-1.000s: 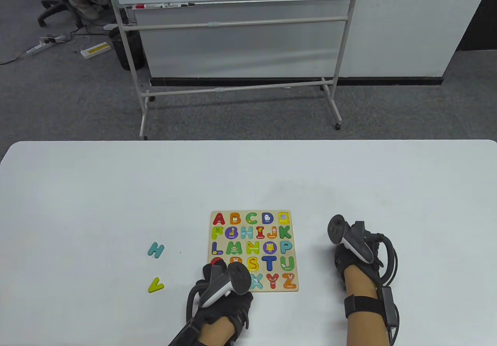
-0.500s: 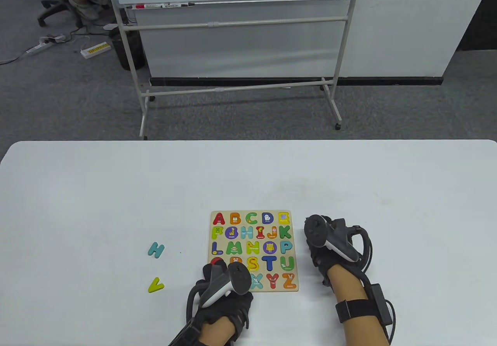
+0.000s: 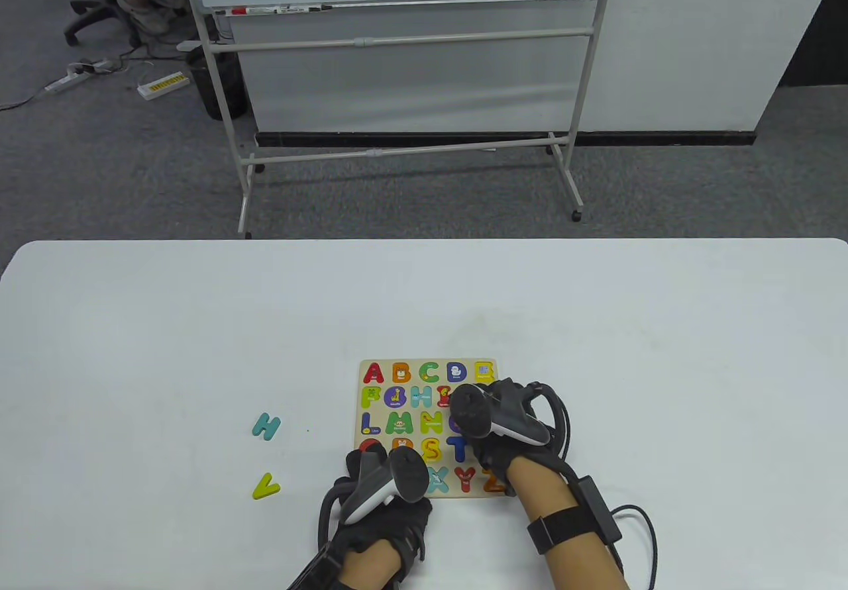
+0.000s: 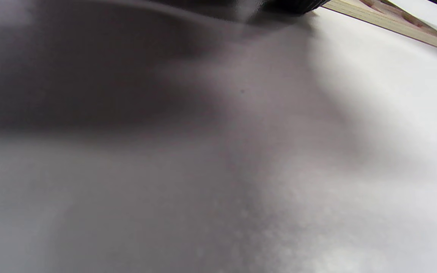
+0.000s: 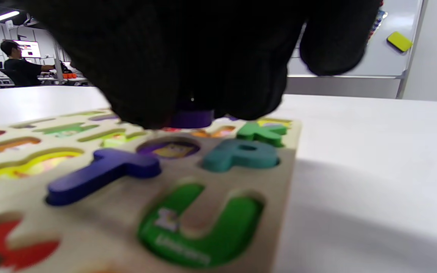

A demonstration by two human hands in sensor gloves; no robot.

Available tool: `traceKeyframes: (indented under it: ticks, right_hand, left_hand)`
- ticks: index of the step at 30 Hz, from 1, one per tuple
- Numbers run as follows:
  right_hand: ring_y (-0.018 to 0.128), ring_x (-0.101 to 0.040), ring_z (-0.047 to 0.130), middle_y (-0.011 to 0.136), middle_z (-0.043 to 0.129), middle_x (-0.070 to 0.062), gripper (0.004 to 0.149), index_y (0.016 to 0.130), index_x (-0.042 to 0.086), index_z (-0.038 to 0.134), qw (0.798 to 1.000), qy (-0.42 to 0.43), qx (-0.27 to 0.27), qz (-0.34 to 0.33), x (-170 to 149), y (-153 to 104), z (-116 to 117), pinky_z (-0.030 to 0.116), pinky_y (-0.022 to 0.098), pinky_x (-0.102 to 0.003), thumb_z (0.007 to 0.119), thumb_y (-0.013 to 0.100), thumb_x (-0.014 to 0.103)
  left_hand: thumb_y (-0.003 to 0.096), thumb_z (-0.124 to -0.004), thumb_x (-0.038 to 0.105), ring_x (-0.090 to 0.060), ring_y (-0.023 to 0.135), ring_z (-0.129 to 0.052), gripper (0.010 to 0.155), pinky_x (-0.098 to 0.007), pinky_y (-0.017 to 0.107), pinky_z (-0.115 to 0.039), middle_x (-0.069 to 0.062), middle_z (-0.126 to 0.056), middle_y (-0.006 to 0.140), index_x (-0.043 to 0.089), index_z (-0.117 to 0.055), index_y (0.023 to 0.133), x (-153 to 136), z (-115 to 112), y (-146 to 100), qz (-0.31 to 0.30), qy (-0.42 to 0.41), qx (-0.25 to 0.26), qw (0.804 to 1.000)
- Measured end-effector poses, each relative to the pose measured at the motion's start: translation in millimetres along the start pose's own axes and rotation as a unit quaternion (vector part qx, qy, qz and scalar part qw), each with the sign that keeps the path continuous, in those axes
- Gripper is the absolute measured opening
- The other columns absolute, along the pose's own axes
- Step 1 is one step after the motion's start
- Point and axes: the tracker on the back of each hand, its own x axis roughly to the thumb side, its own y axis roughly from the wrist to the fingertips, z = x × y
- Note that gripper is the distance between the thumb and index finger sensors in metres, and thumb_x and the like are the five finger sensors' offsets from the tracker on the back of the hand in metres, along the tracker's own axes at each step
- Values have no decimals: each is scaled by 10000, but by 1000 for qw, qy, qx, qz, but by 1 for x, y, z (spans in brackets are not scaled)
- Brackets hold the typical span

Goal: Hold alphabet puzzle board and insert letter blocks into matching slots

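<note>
The wooden alphabet puzzle board (image 3: 361, 404) lies near the table's front edge, with most letters in their slots. My left hand (image 3: 371, 463) rests on its near-left corner; the tracker hides the fingers. In the left wrist view a gloved fingertip (image 4: 286, 4) meets the board's edge (image 4: 389, 24). My right hand (image 3: 474, 412) is over the board's right half. In the right wrist view its fingers (image 5: 203, 68) pinch a purple letter block (image 5: 192, 118) just above the open purple slot (image 5: 171, 148), behind the blue T (image 5: 104, 170) and the teal P (image 5: 243, 153).
A teal H (image 3: 266, 426) and a yellow-green V (image 3: 265, 486) lie loose on the white table (image 3: 596, 325), left of the board. A whiteboard stand (image 3: 404, 40) is on the floor beyond the table's far edge.
My right hand has moved left from the table beside the board to over the board's right half. My left hand and the board have not moved.
</note>
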Motion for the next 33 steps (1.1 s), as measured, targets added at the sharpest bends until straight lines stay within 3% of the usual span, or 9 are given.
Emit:
traceKeyframes:
  ticks: [17,33]
  right_hand:
    - [659,-249,1009,915,954,-72,549,918,235,885,1000,-11,-3,-7,3,7,11,724,614,-566,970,385,336]
    - [600,-215,1061,812,1043,16,383,710,300,1023,999,-6,-47,13,-1,6,11,775,576,-517,1023,331,360]
  left_hand:
    - [555,-510,473,-614,905,84,819,-726,615,-150,-310,110,1032,64,7,1041,0,0,0,1,-2,0,1000]
    - [555,-511,472,-614,904,86,820,-727,615,-147,-310,112,1032,64,8,1041,0,0,0,1,-3,0,1000]
